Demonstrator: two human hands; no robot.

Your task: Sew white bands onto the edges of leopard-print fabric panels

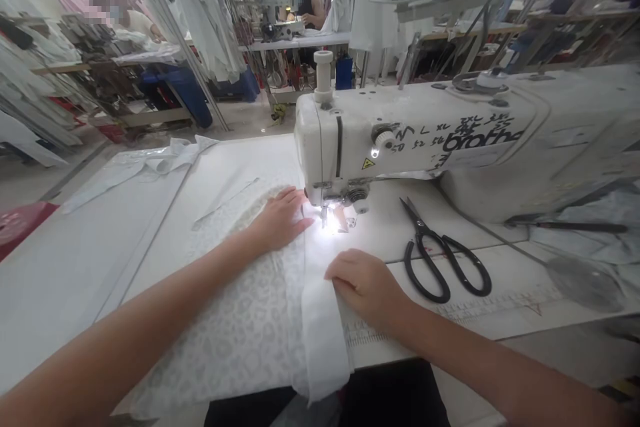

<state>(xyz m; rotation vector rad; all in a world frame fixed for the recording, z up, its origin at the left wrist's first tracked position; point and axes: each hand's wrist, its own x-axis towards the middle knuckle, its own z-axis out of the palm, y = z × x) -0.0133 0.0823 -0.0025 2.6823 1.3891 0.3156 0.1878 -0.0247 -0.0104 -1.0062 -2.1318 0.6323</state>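
Note:
A white patterned fabric piece (240,320) lies on the sewing table and runs under the needle of a white sewing machine (450,140). My left hand (281,219) lies flat on the fabric just left of the lit presser foot (334,219), fingers stretched out. My right hand (365,283) is closed, its fingers curled over the plain white strip (320,320) along the fabric's right edge, in front of the needle.
Black scissors (443,260) lie on the table right of my right hand. More white fabric pieces (165,157) sit at the table's far left. Beyond the table, two other people work at benches among hanging white garments (210,13).

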